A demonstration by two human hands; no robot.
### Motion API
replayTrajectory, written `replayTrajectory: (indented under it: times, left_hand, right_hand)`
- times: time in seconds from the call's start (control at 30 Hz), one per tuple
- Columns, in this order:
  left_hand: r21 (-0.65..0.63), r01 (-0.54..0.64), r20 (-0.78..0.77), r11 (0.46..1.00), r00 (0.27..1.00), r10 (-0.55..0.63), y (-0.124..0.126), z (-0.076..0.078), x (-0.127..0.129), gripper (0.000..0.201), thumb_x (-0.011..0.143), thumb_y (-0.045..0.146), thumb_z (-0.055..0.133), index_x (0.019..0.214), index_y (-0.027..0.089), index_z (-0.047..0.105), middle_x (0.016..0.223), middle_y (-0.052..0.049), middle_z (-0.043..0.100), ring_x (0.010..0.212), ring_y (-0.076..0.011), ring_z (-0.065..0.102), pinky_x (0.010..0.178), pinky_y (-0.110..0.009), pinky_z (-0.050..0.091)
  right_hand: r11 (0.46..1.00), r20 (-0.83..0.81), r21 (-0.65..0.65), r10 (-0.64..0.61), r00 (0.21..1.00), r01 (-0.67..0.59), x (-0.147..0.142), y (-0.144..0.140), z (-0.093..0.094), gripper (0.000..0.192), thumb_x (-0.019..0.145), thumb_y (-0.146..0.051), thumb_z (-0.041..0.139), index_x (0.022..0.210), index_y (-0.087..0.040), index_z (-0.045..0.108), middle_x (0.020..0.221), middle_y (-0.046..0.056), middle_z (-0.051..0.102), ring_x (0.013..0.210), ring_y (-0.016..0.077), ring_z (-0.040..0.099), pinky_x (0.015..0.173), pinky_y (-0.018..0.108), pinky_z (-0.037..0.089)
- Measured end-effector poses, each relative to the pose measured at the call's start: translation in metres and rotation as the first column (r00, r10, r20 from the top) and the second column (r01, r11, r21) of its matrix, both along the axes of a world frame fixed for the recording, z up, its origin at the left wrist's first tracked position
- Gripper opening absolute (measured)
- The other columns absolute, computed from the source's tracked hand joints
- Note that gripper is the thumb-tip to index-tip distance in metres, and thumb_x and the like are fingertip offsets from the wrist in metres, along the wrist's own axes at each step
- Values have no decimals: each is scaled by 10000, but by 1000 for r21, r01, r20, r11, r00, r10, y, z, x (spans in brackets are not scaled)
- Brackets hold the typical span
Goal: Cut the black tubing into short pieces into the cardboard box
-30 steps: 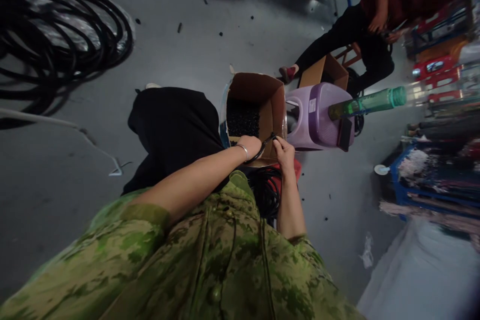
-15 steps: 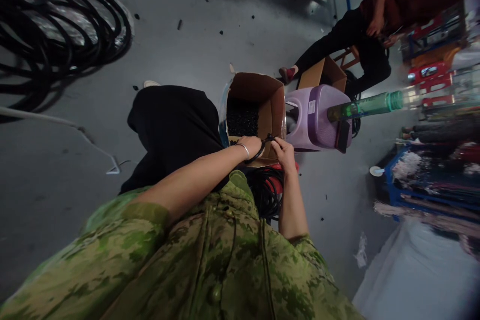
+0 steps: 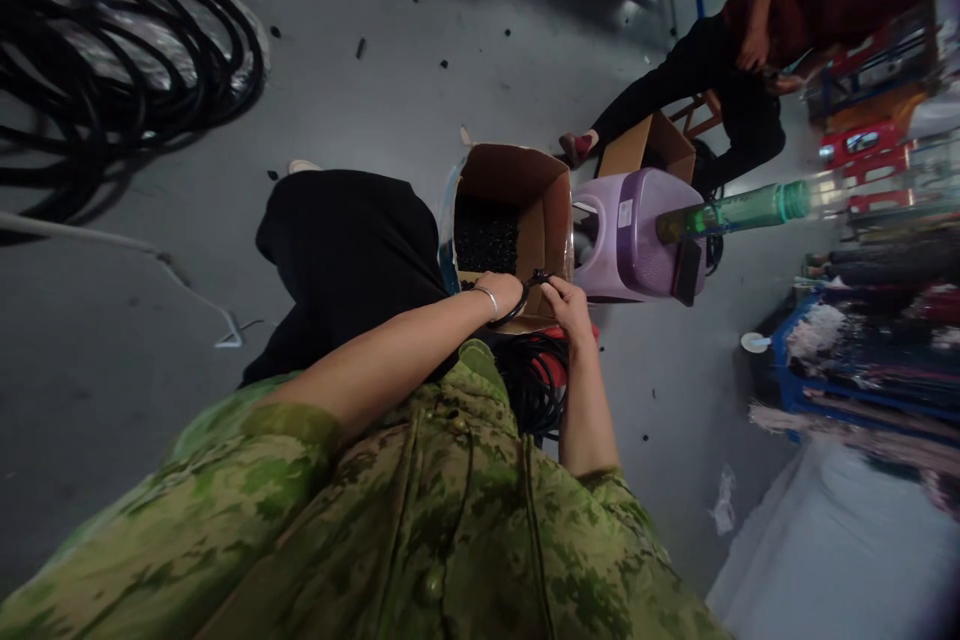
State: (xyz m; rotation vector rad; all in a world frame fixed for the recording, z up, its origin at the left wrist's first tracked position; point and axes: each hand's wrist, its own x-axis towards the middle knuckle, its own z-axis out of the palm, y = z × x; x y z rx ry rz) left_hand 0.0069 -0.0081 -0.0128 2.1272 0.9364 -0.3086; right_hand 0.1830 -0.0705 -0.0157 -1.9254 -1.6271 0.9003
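Note:
My left hand (image 3: 504, 293), with a bracelet at the wrist, is closed around a black rubber-like strip (image 3: 511, 318) that bends in a loop below it. Close by on the right, my right hand (image 3: 568, 306) pinches at the strip's end, near a small dark piece too blurred to make out. Both hands are above the near edge of an open cardboard box (image 3: 551, 210). Many small black pieces (image 3: 486, 238) lie inside that box. Beneath my hands, coils of black strip (image 3: 531, 385) hang by something red.
A purple plastic stool (image 3: 637, 230) stands right of the box, with a green bottle (image 3: 757, 208) and a dark phone-like object on it. Large black coils (image 3: 127, 70) lie at left. A co-worker (image 3: 739, 70) sits at upper right by another box (image 3: 630, 148). Black scraps dot the floor.
Very little differs. Both of my hands keep their place with the black strip, and the co-worker's hands have shifted slightly.

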Motion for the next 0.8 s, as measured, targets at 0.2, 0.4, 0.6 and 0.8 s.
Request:
replayTrajectory:
  times: [0.2,0.4,0.6,0.8]
  left_hand:
    - [23,37,-6,999,999,-37,-1,1,-2,397,896,313,501,1101,85,754,1130,-212,726,1068,-305,686,893,-327,511]
    - [53,55,-29,997,998,-54,-1,0,-2,392,899,289,492,1116,93,753,1112,-213,732,1073,-303,688,877,-323,516]
    - [62,82,-28,995,996,-80,1,4,-3,383,902,279,490,1101,91,758,1090,-217,737,1064,-307,692,873,-329,519]
    - [78,94,-37,993,995,-91,0,8,-2,364,895,287,519,1087,98,763,1090,-222,735,1069,-305,690,875,-328,516]
  right_hand:
    - [999,-6,-2,-44,999,44,0,-2,-13,362,854,-485,599,948,-183,775,925,56,764,857,237,676,833,363,529]
    - [999,40,17,-47,998,47,4,0,-20,346,871,-464,600,1016,-208,783,1003,58,776,918,258,701,892,396,526]
    - [1000,115,-5,-23,993,23,12,1,-19,330,884,-434,600,1026,-196,780,988,60,780,890,239,703,863,363,529]
    - [999,203,-36,13,979,-5,18,3,-12,297,914,-385,588,1063,-207,773,1019,61,779,913,240,714,859,356,534]
